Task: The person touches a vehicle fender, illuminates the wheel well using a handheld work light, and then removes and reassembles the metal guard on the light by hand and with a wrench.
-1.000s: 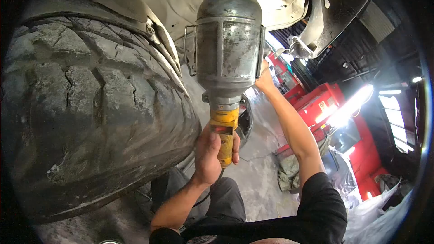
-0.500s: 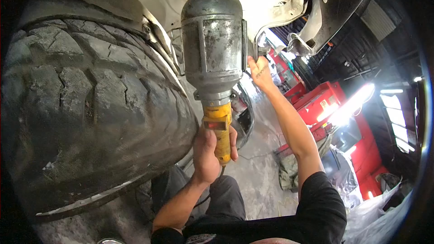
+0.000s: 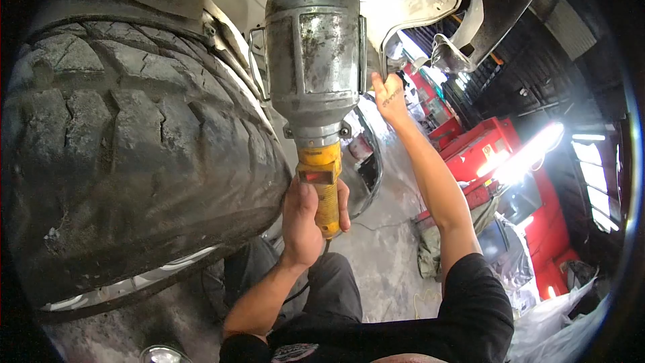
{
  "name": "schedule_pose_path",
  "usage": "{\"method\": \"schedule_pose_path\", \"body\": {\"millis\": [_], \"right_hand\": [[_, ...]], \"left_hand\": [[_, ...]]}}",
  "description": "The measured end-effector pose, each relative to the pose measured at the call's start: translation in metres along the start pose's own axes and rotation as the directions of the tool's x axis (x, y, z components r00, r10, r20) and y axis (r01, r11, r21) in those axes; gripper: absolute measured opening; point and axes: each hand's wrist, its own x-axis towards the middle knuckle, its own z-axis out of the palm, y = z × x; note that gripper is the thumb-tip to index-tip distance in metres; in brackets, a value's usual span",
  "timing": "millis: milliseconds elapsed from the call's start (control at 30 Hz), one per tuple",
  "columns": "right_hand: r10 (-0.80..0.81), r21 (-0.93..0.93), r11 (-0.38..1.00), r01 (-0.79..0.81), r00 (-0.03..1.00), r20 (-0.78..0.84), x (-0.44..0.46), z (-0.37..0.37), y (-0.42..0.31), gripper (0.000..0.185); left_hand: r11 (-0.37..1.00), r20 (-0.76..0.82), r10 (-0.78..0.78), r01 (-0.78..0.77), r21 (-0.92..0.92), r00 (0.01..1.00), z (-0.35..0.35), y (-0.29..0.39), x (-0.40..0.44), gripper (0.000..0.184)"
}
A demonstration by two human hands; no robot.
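Note:
My left hand (image 3: 304, 218) is wrapped round the yellow handle of an inspection lamp (image 3: 312, 60), held upright with its scuffed metal back towards me. Light falls on the pale wheel-well panel (image 3: 396, 0) behind its head. To the right of the lamp my right hand (image 3: 391, 97) is raised and closed at the lower end of the panel's curved edge (image 3: 384, 47). Its fingertips are partly hidden. A large worn tyre (image 3: 141, 161) with chunky, cracked tread stands close on the left, beside the lamp and my left hand.
A dark bracket-like body part (image 3: 500, 0) hangs at the upper right. Beyond it stand red cabinets (image 3: 480, 151) and a bright tube light (image 3: 534, 151). Plastic sheeting (image 3: 557, 329) lies at the lower right. A cable (image 3: 299, 292) runs down from the lamp handle.
The lamp and my left hand sit slightly higher and further left in view. My right hand also appears a little higher, still at the panel edge. The view has shifted slightly.

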Motion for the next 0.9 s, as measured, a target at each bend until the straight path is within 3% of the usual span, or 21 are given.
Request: {"method": "schedule_pose_path", "body": {"millis": [167, 267, 767, 900], "right_hand": [[-0.104, -0.073, 0.992, 0.102, 0.994, -0.023, 0.001, 0.007, 0.016, 0.046], [-0.072, 0.006, 0.997, 0.072, 0.997, -0.043, -0.001, 0.0, -0.007, 0.045], [0.048, 0.061, 0.997, -0.048, 0.999, 0.005, -0.001, -0.003, -0.013, 0.034], [-0.043, 0.015, 0.999, 0.044, 0.999, -0.022, -0.003, -0.003, -0.008, 0.03]], "left_hand": [[1.0, -0.021, -0.005, 0.006, 0.024, 1.0, -0.001, -0.002, 0.001, 0.082], [0.999, -0.047, -0.024, 0.025, 0.031, 0.999, -0.001, -0.003, 0.0, 0.082], [0.998, 0.023, 0.046, -0.047, 0.046, 0.999, -0.008, -0.009, 0.001, 0.079], [0.998, 0.024, 0.031, -0.032, 0.05, 0.999, -0.008, -0.008, 0.0, 0.077]]}}
